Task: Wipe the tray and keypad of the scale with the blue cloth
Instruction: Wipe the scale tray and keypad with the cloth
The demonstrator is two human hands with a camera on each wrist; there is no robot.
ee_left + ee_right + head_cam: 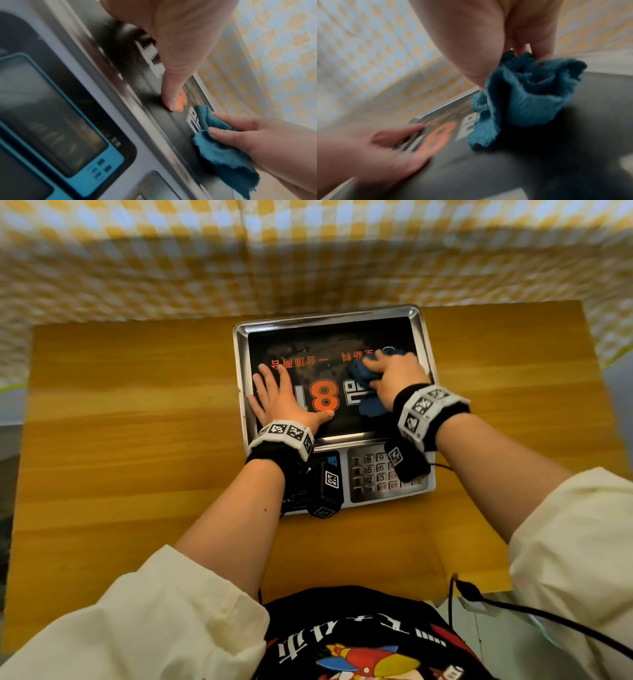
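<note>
The scale sits on the wooden table with its steel tray [239, 344] covered by a black sheet printed with an orange 8. My right hand [394, 371] grips the bunched blue cloth [363, 371] and presses it on the tray's right half; the same cloth [223, 151] [522, 97] shows in both wrist views. My left hand [281, 395] lies flat, fingers spread, on the tray's left half, and its thumb [173, 83] rests on the black sheet. The keypad [373, 474] lies in front of the tray, partly hidden by my right wrist camera.
The scale's blue-framed display [51, 121] sits left of the keypad, under my left wrist. A yellow checked curtain [308, 251] hangs right behind the table [137, 440]. A black cable [548, 618] runs off the table's near right corner.
</note>
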